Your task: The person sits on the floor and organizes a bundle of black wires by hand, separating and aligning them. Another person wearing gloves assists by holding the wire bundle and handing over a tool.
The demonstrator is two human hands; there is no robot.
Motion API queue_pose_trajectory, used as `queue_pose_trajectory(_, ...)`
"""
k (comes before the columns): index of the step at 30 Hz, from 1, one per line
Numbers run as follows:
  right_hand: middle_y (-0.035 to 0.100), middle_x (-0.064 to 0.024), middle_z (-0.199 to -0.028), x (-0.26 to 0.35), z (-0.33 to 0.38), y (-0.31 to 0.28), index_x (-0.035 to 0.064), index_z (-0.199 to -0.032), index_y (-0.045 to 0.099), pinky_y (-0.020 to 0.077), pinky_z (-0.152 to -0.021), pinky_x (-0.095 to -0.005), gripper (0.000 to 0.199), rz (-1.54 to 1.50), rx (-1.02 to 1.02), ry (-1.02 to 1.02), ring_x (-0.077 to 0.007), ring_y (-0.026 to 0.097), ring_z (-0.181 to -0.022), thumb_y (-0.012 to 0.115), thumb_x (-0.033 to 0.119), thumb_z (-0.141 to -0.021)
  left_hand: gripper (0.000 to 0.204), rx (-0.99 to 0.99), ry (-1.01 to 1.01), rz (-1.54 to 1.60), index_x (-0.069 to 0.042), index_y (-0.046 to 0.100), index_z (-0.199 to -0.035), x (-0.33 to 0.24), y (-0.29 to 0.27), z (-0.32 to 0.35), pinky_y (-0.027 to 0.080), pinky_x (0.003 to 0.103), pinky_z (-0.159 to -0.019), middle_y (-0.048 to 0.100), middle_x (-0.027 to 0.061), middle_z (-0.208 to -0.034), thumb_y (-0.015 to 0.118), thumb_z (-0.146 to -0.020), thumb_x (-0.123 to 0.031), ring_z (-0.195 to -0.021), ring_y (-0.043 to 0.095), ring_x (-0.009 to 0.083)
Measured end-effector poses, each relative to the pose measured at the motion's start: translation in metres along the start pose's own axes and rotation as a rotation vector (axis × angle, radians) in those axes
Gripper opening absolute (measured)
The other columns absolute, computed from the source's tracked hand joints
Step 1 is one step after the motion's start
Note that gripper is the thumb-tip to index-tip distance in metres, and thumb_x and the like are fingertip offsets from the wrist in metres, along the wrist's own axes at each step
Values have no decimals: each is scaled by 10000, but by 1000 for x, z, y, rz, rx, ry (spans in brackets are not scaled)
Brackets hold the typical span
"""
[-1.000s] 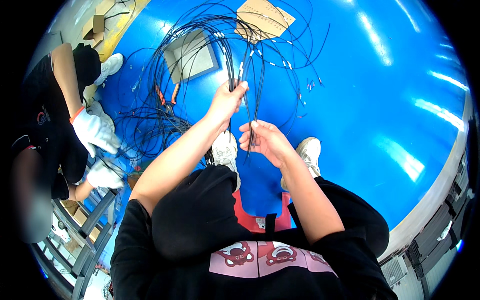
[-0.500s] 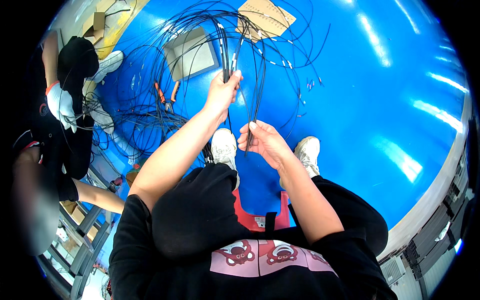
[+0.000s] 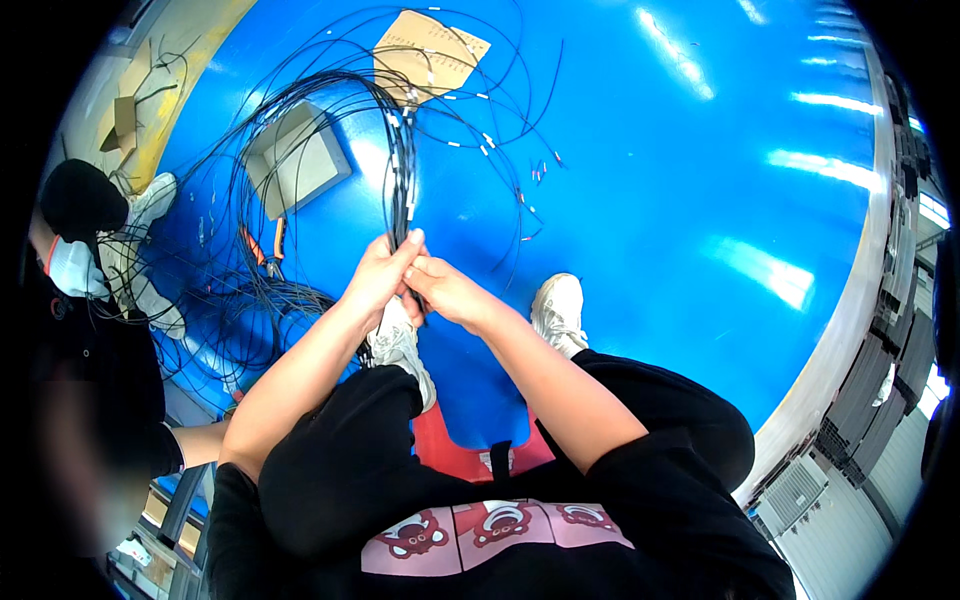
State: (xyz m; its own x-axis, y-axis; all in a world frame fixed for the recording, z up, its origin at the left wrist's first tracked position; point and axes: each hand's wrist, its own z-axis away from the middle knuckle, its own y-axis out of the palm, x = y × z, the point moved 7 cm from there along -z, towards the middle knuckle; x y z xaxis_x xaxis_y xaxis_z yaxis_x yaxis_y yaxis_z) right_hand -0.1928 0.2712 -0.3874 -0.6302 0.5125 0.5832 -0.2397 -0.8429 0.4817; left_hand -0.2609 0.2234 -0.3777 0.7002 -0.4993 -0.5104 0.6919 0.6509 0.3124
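Observation:
A bundle of thin black cables [image 3: 402, 170] with white sleeve markers runs up from my hands and fans out in loops over the blue floor. Closed round its lower end is my left hand [image 3: 375, 278], thumb pointing up along the cables. My right hand [image 3: 447, 290] presses against it from the right, its fingers closed on the same bundle. Short cable ends stick out below the two hands. The fingertips partly hide one another.
An open grey box [image 3: 325, 170] and orange-handled pliers [image 3: 262, 255] lie left of the bundle. Beyond is a cardboard sheet [image 3: 455, 50]. More black cables [image 3: 250, 310] are heaped near a person's white-gloved hand [image 3: 75, 268]. A red stool [image 3: 435, 450] is beneath me.
My right hand, earlier apart with some of the cables, has come against my left hand. The cables are now gathered into one bundle. The whole view has shifted.

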Motion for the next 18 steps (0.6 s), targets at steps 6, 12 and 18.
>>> queue_pose_trajectory(6,687,-52,-977,11,-22,-102,42,-1001,659,515,-757,-351,274,331,-188,72,-167,660,-860,590,294,-919,317,-297,404,-19,-108,480,-859,-26,-31,-5,357,206,-498,542,10,-734,423,-1016,-378,-552,466,84)
queue_pose_trajectory(12,589,-166,-1121,-4,-6,-239,61,-1056,562,473,-887,-430,460,1149,-1100,196,-325,571,-1068,769,331,-746,319,-193,282,130,-129,421,-818,-33,-27,12,220,222,-446,316,-56,-641,414,-1022,-374,-493,252,45)
queue_pose_trajectory(18,655,-168,-966,-17,-25,-254,52,-915,611,487,-866,-444,297,1154,-953,185,-319,610,-988,748,247,-738,299,-209,247,123,-92,493,-898,-35,-26,12,196,215,-436,275,-74,-614,416,-1025,-352,-481,227,34)
